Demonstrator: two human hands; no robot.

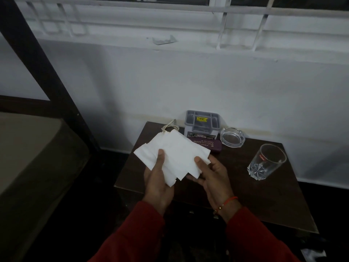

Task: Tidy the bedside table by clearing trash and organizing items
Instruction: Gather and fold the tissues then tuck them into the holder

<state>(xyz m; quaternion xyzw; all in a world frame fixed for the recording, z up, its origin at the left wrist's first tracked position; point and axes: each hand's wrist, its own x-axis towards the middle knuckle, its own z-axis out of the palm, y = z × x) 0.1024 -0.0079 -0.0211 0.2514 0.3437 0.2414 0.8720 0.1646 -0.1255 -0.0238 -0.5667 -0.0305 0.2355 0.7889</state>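
My left hand (pixel 157 178) and right hand (pixel 211 175) grip fanned stack of white napkins (pixel 175 154), thumbs on top, fingers under, held above bedside table (pixel 264 201) near edge, likely to square sheets. Stack's long axis runs 10 to 4 o'clock, corners splayed toward 5. Beyond, 12 o'clock: maroon case (pixel 209 145), grey organizer (pixel 202 122). Toward 2: ashtray (pixel 232 137), glass (pixel 267 161).

This is a bedroom in a home. A small dark brown wooden bedside table (pixel 264 195) stands by a white wall, beside a tan padded bed (pixel 28 157), under a barred window (pixel 188 8).
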